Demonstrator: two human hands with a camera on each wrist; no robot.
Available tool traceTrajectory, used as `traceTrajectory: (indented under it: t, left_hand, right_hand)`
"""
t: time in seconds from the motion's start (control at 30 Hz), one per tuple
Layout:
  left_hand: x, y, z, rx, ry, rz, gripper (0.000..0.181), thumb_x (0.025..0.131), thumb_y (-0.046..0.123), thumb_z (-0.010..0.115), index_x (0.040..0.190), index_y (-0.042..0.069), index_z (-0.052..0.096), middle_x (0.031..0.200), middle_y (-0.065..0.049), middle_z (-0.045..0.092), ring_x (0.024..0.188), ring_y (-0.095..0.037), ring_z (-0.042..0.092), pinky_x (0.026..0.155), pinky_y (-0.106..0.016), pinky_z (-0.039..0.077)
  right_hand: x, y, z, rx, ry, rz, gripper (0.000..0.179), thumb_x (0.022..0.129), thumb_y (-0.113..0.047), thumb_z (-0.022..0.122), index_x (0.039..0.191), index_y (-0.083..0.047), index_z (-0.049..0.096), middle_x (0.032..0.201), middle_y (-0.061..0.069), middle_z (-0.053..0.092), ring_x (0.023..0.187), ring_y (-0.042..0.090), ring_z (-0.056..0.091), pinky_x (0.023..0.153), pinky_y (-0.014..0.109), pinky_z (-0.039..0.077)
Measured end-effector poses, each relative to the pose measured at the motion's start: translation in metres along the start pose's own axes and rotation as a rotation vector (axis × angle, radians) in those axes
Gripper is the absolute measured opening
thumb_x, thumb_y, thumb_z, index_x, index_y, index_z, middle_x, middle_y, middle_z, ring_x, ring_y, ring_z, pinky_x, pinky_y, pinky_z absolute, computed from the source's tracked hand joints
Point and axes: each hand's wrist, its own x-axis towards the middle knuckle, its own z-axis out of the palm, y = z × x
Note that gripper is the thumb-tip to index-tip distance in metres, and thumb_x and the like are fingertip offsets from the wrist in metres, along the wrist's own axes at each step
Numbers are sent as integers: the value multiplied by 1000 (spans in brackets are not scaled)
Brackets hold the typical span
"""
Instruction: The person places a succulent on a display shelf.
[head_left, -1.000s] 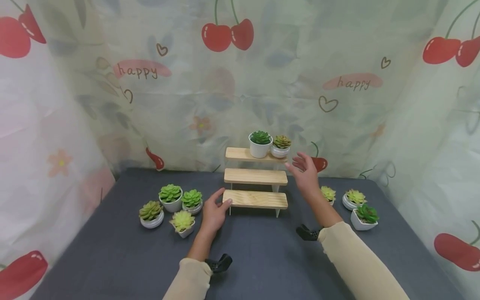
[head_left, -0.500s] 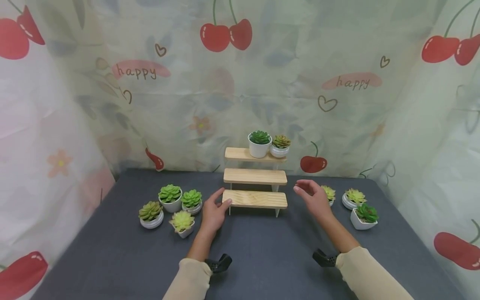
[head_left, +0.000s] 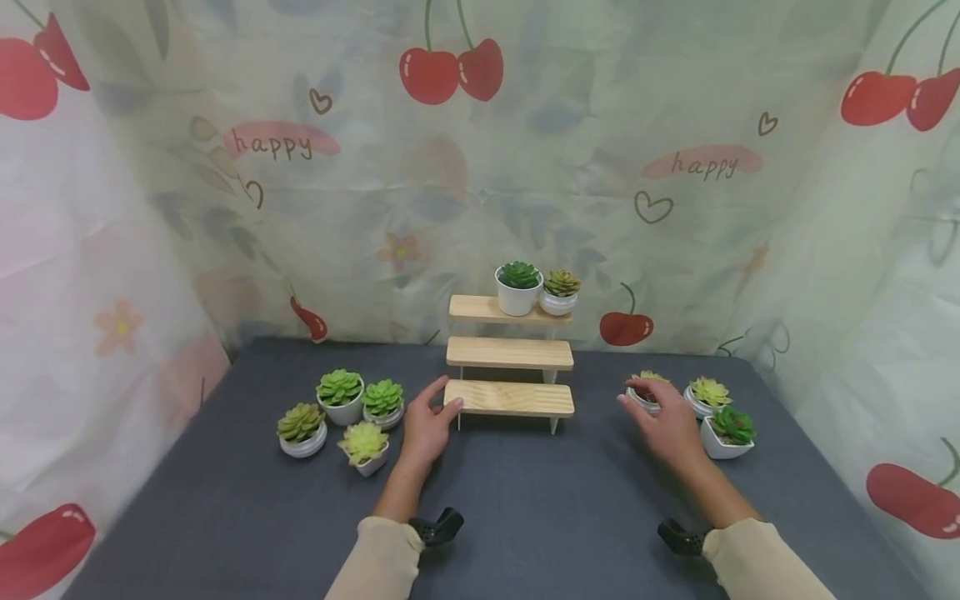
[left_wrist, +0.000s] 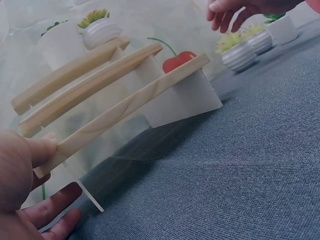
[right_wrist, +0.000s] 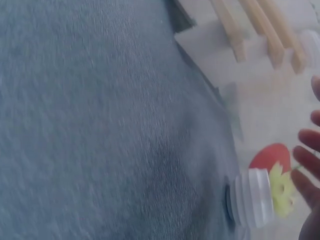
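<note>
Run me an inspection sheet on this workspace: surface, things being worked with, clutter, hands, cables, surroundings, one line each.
Surface: dark blue-grey woven cloth.
Stand: three-tier wooden stand, upright; two potted succulents on its top tier.
Other plants: four succulents on the left, three on the right, all in white pots.
Clutter: nothing seen.
Left hand: pinches the bottom tier's left end.
Right hand: holds nothing, beside the nearest pale succulent; contact unclear.
Cables: nothing seen.
Surroundings: cherry-printed fabric behind and at both sides.
</note>
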Motion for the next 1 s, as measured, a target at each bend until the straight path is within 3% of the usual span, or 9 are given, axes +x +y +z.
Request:
traceTrajectory:
  t: [0.17, 0.3, 0.57, 1.0]
  left_hand:
    - [0, -1, 0, 6, 2, -5, 50, 93, 15, 68, 141, 9, 52, 143, -18, 47, 115, -37, 57, 87, -51, 49]
    - [0, -2, 0, 1, 2, -4, 50, 93, 14, 68, 141, 9, 53, 143, -18, 48, 115, -37, 57, 87, -51, 49]
    - [0, -2, 1, -1, 3, 0, 50, 93, 14, 68, 141, 9, 52, 142, -18, 48, 116, -37, 57, 88, -51, 49]
    - [0, -1, 0, 3, 1, 2, 50, 94, 15, 67, 141, 9, 52, 142, -18, 48, 114, -36, 58, 87, -50, 49]
  right_hand:
    - [4, 8, -1, -32, 124, 1, 40, 87, -16, 75, 121, 1, 62, 118, 22, 61, 111, 40, 51, 93, 56, 38]
    - [8, 11, -1, -21, 162, 44, 51, 86, -17, 76, 127, 3, 55, 125, 25, 56, 118, 42, 47, 98, 58, 34]
    - [13, 19, 5, -23, 144, 155, 65, 85, -19, 77, 137, 3, 45, 140, 25, 44, 131, 42, 37, 107, 56, 26]
    - [13, 30, 17, 63, 34, 435, 84, 89, -29, 72, 151, 0, 24, 150, 27, 30, 138, 43, 27, 108, 57, 23]
